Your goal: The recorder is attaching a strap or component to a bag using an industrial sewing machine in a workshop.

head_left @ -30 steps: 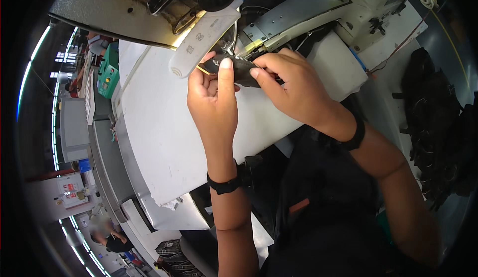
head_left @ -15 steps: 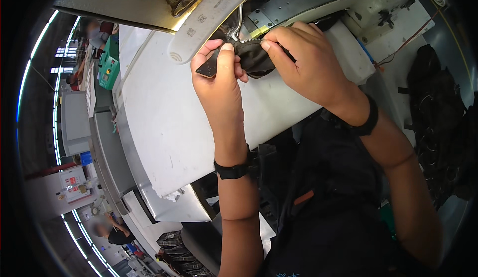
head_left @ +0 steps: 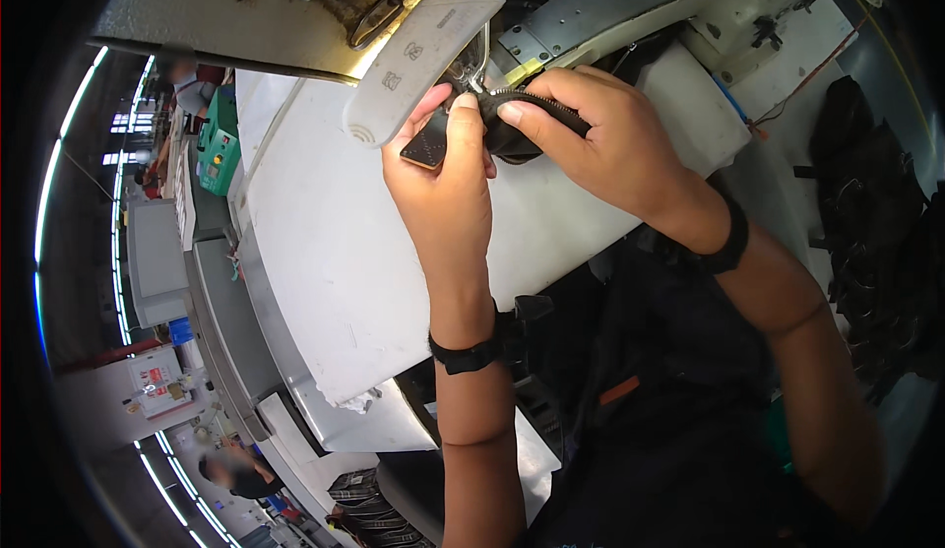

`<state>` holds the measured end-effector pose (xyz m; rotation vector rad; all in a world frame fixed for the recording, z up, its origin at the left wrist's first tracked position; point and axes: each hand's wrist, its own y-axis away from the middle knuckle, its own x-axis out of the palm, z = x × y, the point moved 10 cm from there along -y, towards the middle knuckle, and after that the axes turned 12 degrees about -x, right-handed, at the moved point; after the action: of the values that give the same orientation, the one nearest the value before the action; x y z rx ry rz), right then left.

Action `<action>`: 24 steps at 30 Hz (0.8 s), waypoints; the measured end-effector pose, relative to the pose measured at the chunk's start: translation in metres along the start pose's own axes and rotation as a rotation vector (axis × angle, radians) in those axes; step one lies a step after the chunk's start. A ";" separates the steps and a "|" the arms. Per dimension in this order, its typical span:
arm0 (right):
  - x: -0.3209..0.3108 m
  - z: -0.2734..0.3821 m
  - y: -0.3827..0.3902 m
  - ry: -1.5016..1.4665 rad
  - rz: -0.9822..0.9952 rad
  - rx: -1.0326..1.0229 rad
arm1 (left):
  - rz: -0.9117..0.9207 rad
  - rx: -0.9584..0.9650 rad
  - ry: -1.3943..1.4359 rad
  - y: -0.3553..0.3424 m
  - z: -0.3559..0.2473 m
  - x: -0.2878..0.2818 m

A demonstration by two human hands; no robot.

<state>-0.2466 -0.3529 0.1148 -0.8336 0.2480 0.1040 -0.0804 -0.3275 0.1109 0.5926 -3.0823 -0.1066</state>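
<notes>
I see the left hand (head_left: 440,189) clamped on the dark cloth (head_left: 507,141), a small dark patch (head_left: 423,146) showing beside its thumb. My view has the right hand (head_left: 620,149) pinching the same cloth along its zipper (head_left: 543,99). The cloth is between both hands, above the white surface (head_left: 335,243), near the metal arm (head_left: 615,8); I cannot tell whether it touches the surface.

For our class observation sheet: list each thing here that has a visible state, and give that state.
Left hand, closed on the black cloth
Right hand, pinching the zipper edge
Black cloth, held between both hands
Zipper, curved, teeth exposed
Left wristband, fastened
Machine light, on
Ceiling lights, on
</notes>
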 end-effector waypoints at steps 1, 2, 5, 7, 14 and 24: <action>-0.001 0.000 0.000 -0.003 -0.010 0.004 | 0.000 -0.021 -0.019 -0.001 0.003 0.000; 0.001 -0.002 0.000 -0.026 0.001 0.029 | -0.010 -0.019 -0.002 0.000 0.004 -0.001; 0.004 -0.008 0.003 -0.074 0.039 0.111 | 0.008 -0.028 0.057 -0.001 0.007 -0.002; 0.007 -0.011 0.005 -0.094 0.069 0.167 | 0.035 -0.039 0.106 -0.001 0.008 0.000; 0.011 -0.017 0.009 -0.197 0.060 0.266 | 0.013 -0.084 0.130 -0.002 0.012 -0.003; 0.012 -0.027 0.008 -0.212 0.046 0.316 | 0.032 -0.117 0.130 -0.008 0.013 -0.004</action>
<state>-0.2412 -0.3676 0.0883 -0.4976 0.0804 0.1896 -0.0735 -0.3325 0.0977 0.5227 -2.9340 -0.2362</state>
